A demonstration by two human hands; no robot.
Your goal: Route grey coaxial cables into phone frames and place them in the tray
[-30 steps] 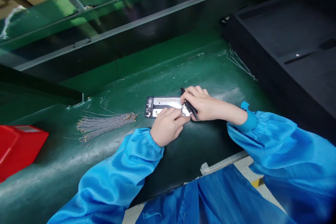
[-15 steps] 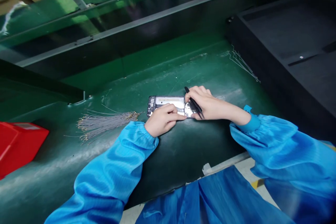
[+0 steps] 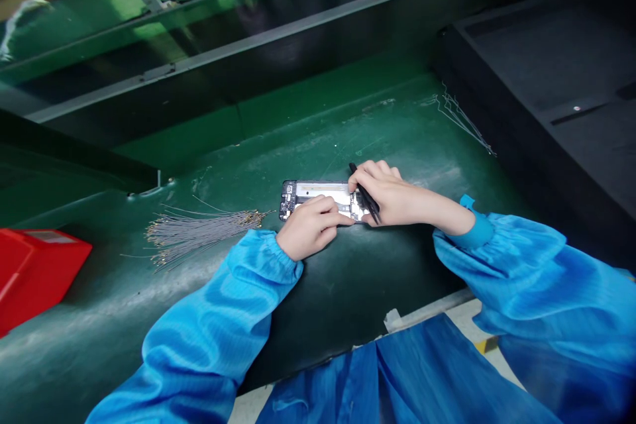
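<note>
Both hands (image 3: pixel 348 212) covering phone frame (image 3: pixel 318 195), tweezers (image 3: pixel 365 199) half-hidden

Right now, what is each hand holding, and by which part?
The right hand grips black tweezers around the middle. The left hand presses on the phone frame, fingers on its near edge.
</note>
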